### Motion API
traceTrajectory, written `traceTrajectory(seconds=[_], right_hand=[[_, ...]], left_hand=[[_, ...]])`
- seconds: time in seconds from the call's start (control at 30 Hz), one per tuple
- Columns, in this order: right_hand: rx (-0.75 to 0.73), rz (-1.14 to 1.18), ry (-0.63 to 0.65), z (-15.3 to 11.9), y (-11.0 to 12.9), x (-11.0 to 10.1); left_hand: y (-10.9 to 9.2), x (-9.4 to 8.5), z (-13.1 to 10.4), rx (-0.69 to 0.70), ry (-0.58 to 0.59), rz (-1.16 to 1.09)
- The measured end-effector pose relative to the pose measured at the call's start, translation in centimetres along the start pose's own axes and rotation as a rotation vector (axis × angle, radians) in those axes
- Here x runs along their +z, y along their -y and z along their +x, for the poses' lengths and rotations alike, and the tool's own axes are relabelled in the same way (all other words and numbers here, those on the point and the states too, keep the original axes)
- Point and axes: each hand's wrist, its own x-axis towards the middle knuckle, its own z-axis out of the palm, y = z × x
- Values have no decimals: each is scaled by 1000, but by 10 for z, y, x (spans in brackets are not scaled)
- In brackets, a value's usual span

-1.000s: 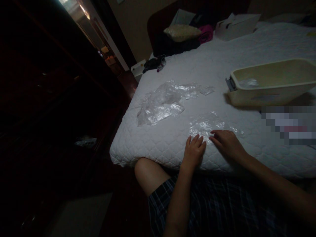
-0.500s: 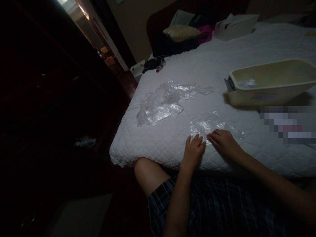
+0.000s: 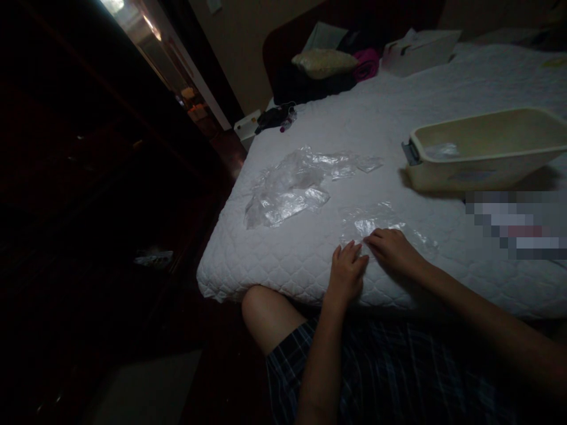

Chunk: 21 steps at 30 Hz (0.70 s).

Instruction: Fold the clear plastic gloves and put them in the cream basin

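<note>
A clear plastic bag (image 3: 370, 219) lies spread flat near the front edge of the bed, under my hands. My left hand (image 3: 348, 268) rests on its near left edge with fingers stretched out and apart. Just to the right, my right hand (image 3: 392, 248) has its fingertips pinched together on the same bag, close to the left fingers. Farther back and to the left, a loose pile of crumpled clear plastic bags (image 3: 287, 189) lies on the white quilted bedding (image 3: 248, 265).
A cream plastic bin (image 3: 478, 174) with a grey latch stands at the right, some clear plastic inside. At the back are a white box (image 3: 420, 53), a beige pillow-like bundle (image 3: 325, 63) and a rolled magenta cloth (image 3: 367, 64). The bed's left edge drops to a dark floor.
My right hand has shifted slightly left along the bag, its fingertips closer to my left hand. The left hand stays nearly in place.
</note>
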Motion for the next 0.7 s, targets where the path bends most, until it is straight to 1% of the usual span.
traceTrajectory(seconds=[0.13,0.3,0.37,0.53,0.6,0.7], right_hand=[[12,11,-7,-1,2,1],[25,33,-29,-1,4,0],[26,69,-51,0,2,0],[31,147,-123,-4,-11,-7],[40,165,-165,-11,-19,-12],[32,177,-209,-29,-28,-18]], left_hand=[[-1,-2,1,21,-18,3],[-4,-5,2,48,34,82],[-4,-5,2,45,33,99],[-2,-6,0,35,-21,103],[-2,-5,-1,41,-52,106],[-1,-2,-1,58,-85,107]])
